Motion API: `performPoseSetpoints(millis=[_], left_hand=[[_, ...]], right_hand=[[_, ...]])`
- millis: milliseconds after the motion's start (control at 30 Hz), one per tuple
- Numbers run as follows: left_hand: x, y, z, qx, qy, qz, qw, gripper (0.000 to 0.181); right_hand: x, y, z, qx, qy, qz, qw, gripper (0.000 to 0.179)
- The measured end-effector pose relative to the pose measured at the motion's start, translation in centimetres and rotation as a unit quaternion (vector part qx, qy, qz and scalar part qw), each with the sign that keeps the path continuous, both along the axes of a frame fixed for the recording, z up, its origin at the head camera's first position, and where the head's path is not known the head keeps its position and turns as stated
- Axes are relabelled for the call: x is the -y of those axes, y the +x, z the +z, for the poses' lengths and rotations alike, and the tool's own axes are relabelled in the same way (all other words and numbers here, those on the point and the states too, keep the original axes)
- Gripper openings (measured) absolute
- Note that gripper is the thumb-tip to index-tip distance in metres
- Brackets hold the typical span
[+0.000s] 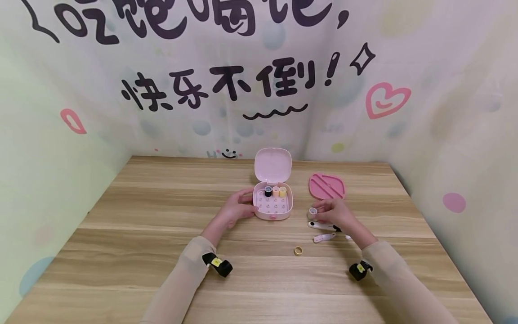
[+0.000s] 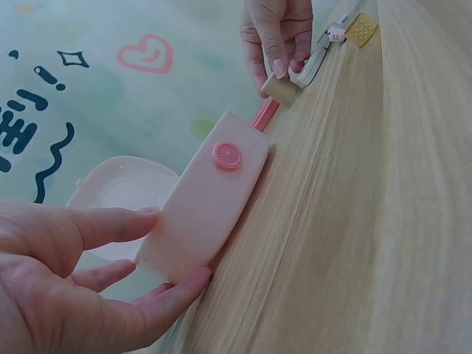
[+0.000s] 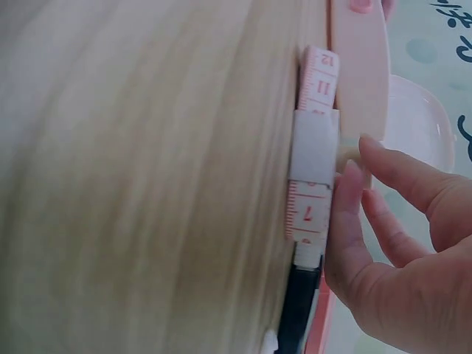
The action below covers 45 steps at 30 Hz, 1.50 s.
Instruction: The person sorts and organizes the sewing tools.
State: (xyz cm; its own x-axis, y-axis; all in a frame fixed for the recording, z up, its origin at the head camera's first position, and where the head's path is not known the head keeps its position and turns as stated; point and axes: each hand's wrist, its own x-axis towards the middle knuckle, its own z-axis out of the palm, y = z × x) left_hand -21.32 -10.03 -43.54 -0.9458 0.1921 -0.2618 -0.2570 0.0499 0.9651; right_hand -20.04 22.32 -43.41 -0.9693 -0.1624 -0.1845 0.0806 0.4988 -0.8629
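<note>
A pale pink sewing box [image 1: 273, 216] stands with its lid [image 1: 273, 164] raised. My left hand [image 1: 238, 208] grips its left side, fingers on the rim and wall; in the left wrist view its fingers [image 2: 118, 228] span the box's height. Inside, rows of short pegs show, with a black thread spool [image 1: 268, 192], a peach spool [image 1: 276, 191] and a yellow spool [image 1: 283, 192] along the back. To the right of the box my right hand [image 1: 333, 213] pinches a pale beige thread spool [image 1: 313, 213] between thumb and fingers, low over the table.
A pink divided tray [image 1: 327, 186] lies behind my right hand. Closer to me are a white-and-black tool [image 1: 321, 226], a folded tape measure [image 3: 310, 210] and a gold thimble [image 1: 298, 250]. A printed cloth wall [image 1: 202, 135] rises behind the wooden table [image 1: 162, 207].
</note>
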Motion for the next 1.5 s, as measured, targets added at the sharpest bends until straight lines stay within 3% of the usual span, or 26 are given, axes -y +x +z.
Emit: performPoseSetpoints(millis=[567, 900, 1500], left_hand=[[0.0, -0.1, -0.1, -0.001, -0.009, -0.002, 1.0000, 0.070], [0.0, -0.1, -0.1, 0.001, -0.013, -0.003, 0.9999, 0.070], [0.0, 0.0, -0.1, -0.001, -0.015, -0.004, 0.9999, 0.070]], right_hand=[[0.3, 0.1, -0.1, -0.004, 0.007, -0.003, 1.0000, 0.037], [0.3, 0.2, -0.1, -0.001, -0.021, -0.002, 0.9998, 0.037], [0.7, 0.1, 1.3, 0.016, -0.051, -0.012, 0.9985, 0.041]])
